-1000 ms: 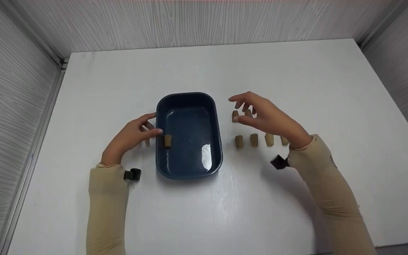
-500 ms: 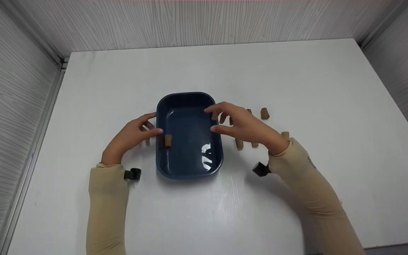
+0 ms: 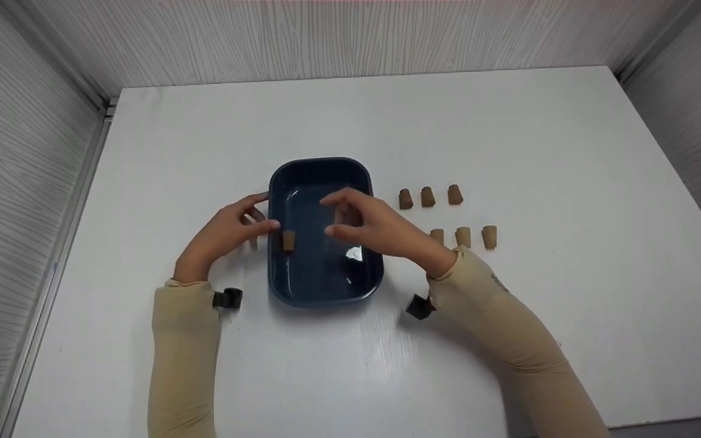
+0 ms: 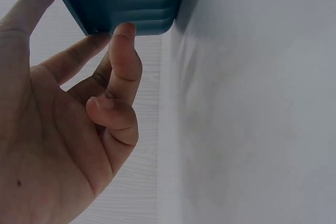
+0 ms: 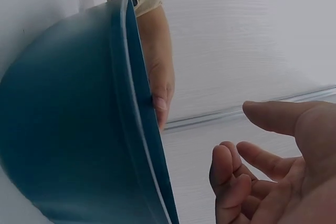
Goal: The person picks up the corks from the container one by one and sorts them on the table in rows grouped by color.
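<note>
The dark blue rectangular tray (image 3: 326,298) stands in the middle of the white table. A brown tapered cork (image 3: 289,241) is inside it, near the left wall. My left hand (image 3: 222,234) grips the tray's left side, with its thumb on the rim and other fingers against the outer wall. Over the tray hovers my right hand (image 3: 374,228), thumb and forefinger apart; the right wrist view shows nothing between them. To the right, a back row holds a darker cork (image 3: 427,196) among three. In the front row a paler cork (image 3: 462,237) sits among others, partly behind my right wrist.
The white table (image 3: 545,158) spreads out around the tray. Wood-grain panels close off the back (image 3: 350,42) and both sides. A small black camera (image 3: 420,306) sticks out from my right sleeve, and another (image 3: 228,298) from my left.
My right hand has moved left from above the corks to over the tray, bringing the back row into view. My left hand, the tray and the cork in it stay put.
</note>
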The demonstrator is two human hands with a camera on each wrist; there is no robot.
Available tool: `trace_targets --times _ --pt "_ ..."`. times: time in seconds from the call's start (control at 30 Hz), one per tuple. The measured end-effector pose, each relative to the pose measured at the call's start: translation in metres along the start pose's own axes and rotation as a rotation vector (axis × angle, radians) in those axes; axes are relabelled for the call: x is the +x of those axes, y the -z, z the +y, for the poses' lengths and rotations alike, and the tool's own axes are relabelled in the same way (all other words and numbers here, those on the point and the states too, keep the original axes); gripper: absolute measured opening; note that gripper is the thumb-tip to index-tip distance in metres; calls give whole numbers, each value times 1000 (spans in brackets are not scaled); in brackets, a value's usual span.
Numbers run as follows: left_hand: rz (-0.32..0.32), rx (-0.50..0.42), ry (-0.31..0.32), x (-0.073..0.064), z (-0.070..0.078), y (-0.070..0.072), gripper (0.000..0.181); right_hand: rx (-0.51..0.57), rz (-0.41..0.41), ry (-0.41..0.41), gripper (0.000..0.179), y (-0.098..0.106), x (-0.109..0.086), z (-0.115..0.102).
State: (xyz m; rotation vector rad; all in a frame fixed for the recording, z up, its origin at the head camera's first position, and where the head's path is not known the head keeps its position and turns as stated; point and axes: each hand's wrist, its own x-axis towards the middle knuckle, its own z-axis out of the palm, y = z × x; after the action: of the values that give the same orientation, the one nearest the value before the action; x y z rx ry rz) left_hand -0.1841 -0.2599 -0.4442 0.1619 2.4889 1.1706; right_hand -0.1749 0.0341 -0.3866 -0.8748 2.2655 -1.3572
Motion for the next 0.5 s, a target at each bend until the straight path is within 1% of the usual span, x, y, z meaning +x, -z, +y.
trace_targets --times 0.33,0.5 --pt "1 4 -18 1 -1 0 79 -3 36 -70 47 -22 22 6" --pt "2 9 -17 0 -1 1 78 -17 25 -136 52 -31 32 12"
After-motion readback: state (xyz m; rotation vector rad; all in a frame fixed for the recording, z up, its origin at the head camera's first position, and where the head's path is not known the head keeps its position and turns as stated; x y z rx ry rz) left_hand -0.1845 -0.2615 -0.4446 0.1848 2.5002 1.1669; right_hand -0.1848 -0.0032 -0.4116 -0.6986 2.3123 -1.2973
